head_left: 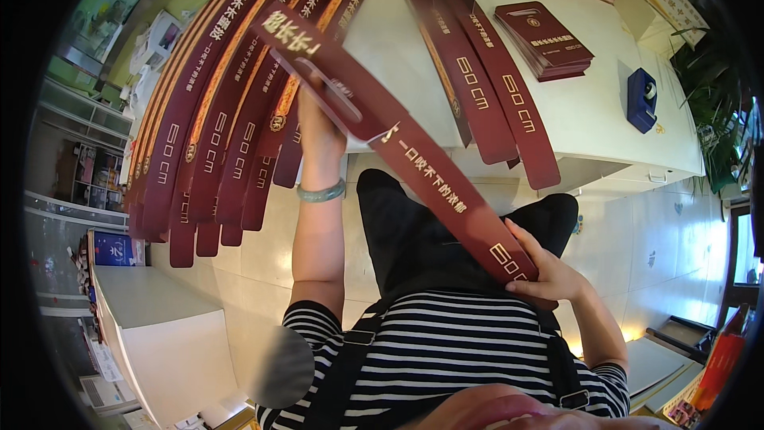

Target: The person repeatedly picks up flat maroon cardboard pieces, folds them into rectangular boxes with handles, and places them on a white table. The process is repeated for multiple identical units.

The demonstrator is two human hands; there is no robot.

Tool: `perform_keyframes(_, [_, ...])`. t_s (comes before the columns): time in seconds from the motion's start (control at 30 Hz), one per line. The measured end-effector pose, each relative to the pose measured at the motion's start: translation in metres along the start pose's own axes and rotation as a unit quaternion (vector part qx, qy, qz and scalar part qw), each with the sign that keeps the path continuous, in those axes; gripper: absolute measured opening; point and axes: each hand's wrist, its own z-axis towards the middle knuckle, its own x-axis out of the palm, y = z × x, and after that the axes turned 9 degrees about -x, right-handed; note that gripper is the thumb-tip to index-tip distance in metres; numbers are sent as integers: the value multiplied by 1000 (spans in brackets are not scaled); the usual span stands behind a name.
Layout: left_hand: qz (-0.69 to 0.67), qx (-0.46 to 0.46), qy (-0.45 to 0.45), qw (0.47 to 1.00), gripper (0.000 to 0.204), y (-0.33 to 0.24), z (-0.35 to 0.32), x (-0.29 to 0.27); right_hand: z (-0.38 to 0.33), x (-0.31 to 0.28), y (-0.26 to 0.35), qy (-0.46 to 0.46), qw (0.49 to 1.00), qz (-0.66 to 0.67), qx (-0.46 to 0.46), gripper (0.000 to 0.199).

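Observation:
A long, narrow maroon carton [442,179] with gold lettering lies slantwise in front of me, from upper left to lower right. My right hand [551,267] grips its near end, thumb and fingers on opposite edges. Behind the far end is my left hand [320,123], at a folded maroon piece with a handle slot [330,95]; the carton hides most of its fingers. Several similar long maroon cartons [211,99] lie side by side on the left of the table. Two flatter maroon lengths [501,84] lie right of centre, one with an upright handle loop.
On the white table [593,123] sit a stack of maroon cards [545,40] with slots and a blue tape dispenser [641,102]. A green plant [720,103] stands at the right edge. A white cabinet [163,310] is at my lower left.

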Motion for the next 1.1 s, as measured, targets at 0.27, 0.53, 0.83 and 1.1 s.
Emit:
perform_keyframes(0.27, [181,-151,-18,972,115,50,40,20,136,9,35,-138,972,189,27,97])
perform_keyframes(0.53, [356,-175,29,917,101,44,15,-4,159,-7,17,-254,940,-163,-159,69])
perform_keyframes(0.83, [365,-99,95,921,84,87,50,-4,124,-219,-63,-418,772,-473,-71,55])
perform_keyframes(1.1, [371,-138,116,911,88,100,84,30,156,-239,-94,-375,660,-651,27,34])
